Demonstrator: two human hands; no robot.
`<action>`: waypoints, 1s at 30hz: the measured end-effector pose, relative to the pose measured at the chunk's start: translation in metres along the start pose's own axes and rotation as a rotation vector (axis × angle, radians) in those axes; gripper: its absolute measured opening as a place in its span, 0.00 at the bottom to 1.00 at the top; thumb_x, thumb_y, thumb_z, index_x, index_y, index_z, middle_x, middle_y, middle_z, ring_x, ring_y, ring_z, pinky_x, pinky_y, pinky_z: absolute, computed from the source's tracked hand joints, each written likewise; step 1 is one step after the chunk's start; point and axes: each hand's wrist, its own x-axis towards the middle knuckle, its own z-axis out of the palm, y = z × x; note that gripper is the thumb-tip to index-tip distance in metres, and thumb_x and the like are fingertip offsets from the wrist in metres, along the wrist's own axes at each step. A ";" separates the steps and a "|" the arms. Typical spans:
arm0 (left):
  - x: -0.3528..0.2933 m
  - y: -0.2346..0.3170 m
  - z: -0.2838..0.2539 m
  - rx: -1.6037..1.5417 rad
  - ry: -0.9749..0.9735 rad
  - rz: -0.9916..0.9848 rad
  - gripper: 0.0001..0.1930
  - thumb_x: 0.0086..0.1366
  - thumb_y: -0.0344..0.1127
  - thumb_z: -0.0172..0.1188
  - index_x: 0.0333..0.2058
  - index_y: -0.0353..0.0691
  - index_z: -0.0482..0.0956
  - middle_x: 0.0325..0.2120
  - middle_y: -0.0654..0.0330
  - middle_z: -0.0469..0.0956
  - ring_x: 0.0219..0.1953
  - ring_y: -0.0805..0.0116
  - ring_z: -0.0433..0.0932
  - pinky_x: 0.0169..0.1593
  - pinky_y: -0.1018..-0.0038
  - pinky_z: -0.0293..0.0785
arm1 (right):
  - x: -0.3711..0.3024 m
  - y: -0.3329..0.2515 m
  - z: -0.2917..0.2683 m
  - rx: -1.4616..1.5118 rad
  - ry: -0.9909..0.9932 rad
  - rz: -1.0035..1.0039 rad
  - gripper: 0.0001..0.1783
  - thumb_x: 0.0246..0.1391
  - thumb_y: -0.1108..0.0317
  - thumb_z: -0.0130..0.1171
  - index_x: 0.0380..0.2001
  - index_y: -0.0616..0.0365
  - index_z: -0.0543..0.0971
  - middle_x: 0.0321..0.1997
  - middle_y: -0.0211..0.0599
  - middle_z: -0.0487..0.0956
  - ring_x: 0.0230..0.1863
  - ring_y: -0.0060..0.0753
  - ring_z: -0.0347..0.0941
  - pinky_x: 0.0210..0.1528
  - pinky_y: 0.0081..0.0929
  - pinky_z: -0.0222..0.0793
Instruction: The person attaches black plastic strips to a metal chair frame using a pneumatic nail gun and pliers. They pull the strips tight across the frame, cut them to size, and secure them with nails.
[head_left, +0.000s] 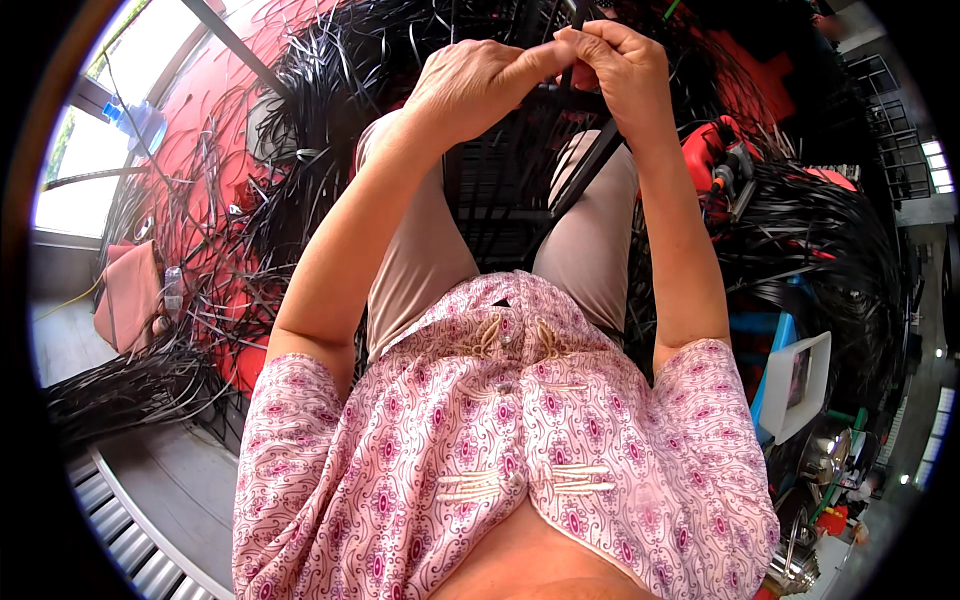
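My left hand and my right hand meet at the top of the view, in front of a dark frame that stands between my knees. The left fingers are curled, with the thumb stretched across to the right fingertips. My right hand is closed in a pinch beside a thin dark upright bar. Whatever the fingertips grip is hidden against the black background. A flat black bar of the frame slants down by my right knee. Piles of loose black strips surround the frame.
A red sheet with scattered strips covers the floor at left. More black strips lie at right, near a red container and a tool. A white tray is at lower right, a water bottle at upper left.
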 end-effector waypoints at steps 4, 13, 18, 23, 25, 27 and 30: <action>-0.008 0.007 0.015 0.304 0.193 0.186 0.34 0.59 0.71 0.54 0.30 0.41 0.84 0.20 0.57 0.81 0.29 0.59 0.82 0.40 0.63 0.74 | 0.004 0.005 0.002 0.017 -0.002 0.052 0.10 0.60 0.65 0.64 0.29 0.60 0.83 0.23 0.28 0.81 0.22 0.13 0.73 0.26 0.14 0.69; -0.009 0.004 0.024 0.374 0.298 0.289 0.29 0.61 0.65 0.58 0.26 0.40 0.81 0.22 0.60 0.81 0.30 0.61 0.82 0.44 0.66 0.72 | 0.004 0.014 0.003 0.260 0.022 0.000 0.08 0.58 0.67 0.65 0.31 0.61 0.84 0.24 0.32 0.83 0.23 0.17 0.76 0.26 0.15 0.70; -0.012 0.003 0.026 0.369 0.327 0.318 0.28 0.60 0.65 0.59 0.26 0.40 0.80 0.21 0.61 0.80 0.29 0.62 0.82 0.44 0.66 0.71 | 0.001 -0.004 0.003 0.100 0.085 0.114 0.16 0.60 0.66 0.60 0.20 0.62 0.80 0.16 0.32 0.76 0.17 0.21 0.71 0.22 0.21 0.66; -0.011 0.002 0.030 0.357 0.356 0.331 0.28 0.59 0.65 0.59 0.26 0.42 0.80 0.20 0.61 0.79 0.29 0.62 0.82 0.44 0.67 0.71 | 0.007 -0.003 0.005 0.110 0.060 0.148 0.16 0.60 0.67 0.59 0.19 0.60 0.79 0.15 0.32 0.76 0.16 0.19 0.69 0.20 0.19 0.63; -0.011 0.002 0.031 0.367 0.367 0.343 0.27 0.58 0.65 0.60 0.27 0.42 0.80 0.20 0.61 0.79 0.29 0.63 0.82 0.43 0.67 0.71 | 0.013 0.003 0.003 0.111 0.009 0.171 0.15 0.60 0.68 0.60 0.19 0.60 0.79 0.15 0.32 0.76 0.15 0.20 0.69 0.19 0.19 0.63; -0.011 0.000 0.031 0.394 0.350 0.359 0.27 0.58 0.65 0.60 0.27 0.43 0.81 0.20 0.61 0.79 0.30 0.63 0.82 0.43 0.67 0.71 | 0.022 0.017 -0.001 0.090 -0.080 0.194 0.15 0.59 0.69 0.61 0.19 0.61 0.80 0.15 0.33 0.76 0.14 0.20 0.69 0.18 0.20 0.62; -0.010 -0.005 0.032 0.387 0.389 0.368 0.24 0.56 0.63 0.64 0.29 0.45 0.81 0.21 0.61 0.79 0.29 0.59 0.81 0.38 0.65 0.72 | 0.041 0.037 0.007 0.160 -0.190 0.394 0.12 0.57 0.71 0.62 0.20 0.62 0.81 0.16 0.34 0.78 0.12 0.23 0.68 0.15 0.21 0.61</action>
